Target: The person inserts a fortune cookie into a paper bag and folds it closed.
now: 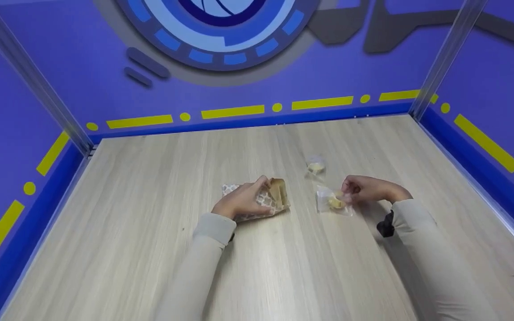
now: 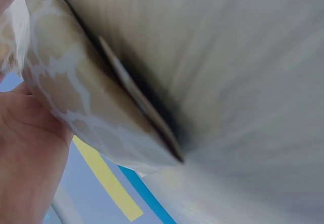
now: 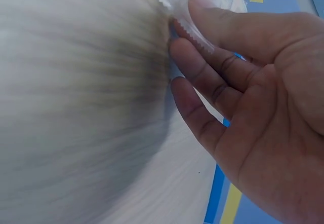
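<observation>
In the head view my left hand (image 1: 242,200) grips a small paper bag (image 1: 279,191) with a tan-and-white patch pattern. The bag lies on its side, its brown mouth gaping to the right. Up close in the left wrist view, the patterned paper (image 2: 66,77) bulges beside the palm. My right hand (image 1: 366,189) pinches the right end of a clear plastic packet (image 1: 336,203) with something yellowish inside. Thumb and forefinger hold its serrated edge in the right wrist view. Just behind lies a second clear packet (image 1: 315,167), also with a pale yellow piece inside.
A light wood-grain table (image 1: 150,187) lies under everything. Blue-purple panels (image 1: 239,96) with yellow dashes enclose its back and both sides, joined by metal posts (image 1: 444,58) at the rear corners.
</observation>
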A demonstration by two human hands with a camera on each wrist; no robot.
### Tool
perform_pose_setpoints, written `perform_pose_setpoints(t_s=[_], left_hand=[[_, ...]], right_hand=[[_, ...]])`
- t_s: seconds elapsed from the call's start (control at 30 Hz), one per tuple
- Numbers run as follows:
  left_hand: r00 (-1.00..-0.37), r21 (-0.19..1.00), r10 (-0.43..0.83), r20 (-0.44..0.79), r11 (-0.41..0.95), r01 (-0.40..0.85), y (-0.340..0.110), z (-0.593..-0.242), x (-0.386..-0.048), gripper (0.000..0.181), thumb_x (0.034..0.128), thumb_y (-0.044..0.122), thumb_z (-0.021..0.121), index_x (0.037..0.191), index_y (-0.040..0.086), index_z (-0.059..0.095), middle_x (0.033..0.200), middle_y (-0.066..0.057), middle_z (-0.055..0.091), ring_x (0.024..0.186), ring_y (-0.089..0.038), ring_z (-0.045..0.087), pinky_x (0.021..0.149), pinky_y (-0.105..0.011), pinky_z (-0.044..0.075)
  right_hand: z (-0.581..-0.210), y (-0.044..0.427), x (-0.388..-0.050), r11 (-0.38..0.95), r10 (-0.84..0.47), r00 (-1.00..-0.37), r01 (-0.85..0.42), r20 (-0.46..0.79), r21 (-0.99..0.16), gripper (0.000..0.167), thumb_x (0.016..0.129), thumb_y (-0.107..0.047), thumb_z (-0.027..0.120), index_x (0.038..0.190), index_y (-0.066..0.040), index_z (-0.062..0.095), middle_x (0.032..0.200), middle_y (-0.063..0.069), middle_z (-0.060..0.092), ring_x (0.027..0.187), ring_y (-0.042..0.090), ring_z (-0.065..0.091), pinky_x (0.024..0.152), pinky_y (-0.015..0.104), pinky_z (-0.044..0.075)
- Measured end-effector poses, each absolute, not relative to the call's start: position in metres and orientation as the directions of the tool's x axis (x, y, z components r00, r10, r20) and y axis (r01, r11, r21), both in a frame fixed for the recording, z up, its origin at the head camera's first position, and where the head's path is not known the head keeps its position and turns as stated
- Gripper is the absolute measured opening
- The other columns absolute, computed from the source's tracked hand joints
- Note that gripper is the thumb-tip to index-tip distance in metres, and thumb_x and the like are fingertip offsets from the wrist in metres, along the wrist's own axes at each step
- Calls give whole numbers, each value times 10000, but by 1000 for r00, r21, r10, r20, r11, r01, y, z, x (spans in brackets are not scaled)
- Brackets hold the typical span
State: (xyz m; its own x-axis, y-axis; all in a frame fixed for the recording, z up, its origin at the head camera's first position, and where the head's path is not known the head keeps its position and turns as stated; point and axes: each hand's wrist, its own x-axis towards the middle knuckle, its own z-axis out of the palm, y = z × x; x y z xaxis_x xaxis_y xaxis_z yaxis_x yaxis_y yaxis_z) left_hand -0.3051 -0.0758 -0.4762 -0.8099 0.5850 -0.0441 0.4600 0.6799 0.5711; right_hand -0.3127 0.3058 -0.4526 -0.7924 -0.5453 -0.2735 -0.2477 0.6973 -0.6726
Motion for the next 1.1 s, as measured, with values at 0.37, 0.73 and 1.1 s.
perform_pose_setpoints(t_s=[0.37, 0.73, 1.1], left_hand=[[-811, 561, 584, -39, 684, 466, -75, -478, -305, 691, 767, 459, 773, 1297, 201, 413, 1240, -35, 605, 1075, -206, 599, 937, -392, 482], [-821, 573, 569, -43, 687, 446, -77, -480, -303, 688, 760, 457, 776, 1293, 216, 414, 1185, -34, 618, 994, -191, 589, 905, -393, 488], [-807, 586, 590, -34, 666, 462, -78, -478, -304, 686, 770, 453, 772, 1294, 186, 419, 1265, -42, 596, 1047, -195, 597, 932, -382, 481]], right_hand=[[-452, 308, -313, 705, -526, -801, -222, -286, -674, 255, 901, -136, 657, 1084, 5, 550, 1073, 129, 610, 997, 218, 551, 876, 352, 434], [-456, 307, -316, 644, -548, -803, -226, -234, -731, 226, 909, -89, 629, 1092, 25, 559, 1016, 151, 619, 893, 148, 547, 788, 230, 446], [-454, 304, -315, 585, -488, -842, -120, -230, -802, 222, 932, -62, 551, 1142, 8, 550, 1032, 172, 560, 811, 206, 565, 722, 331, 519]])
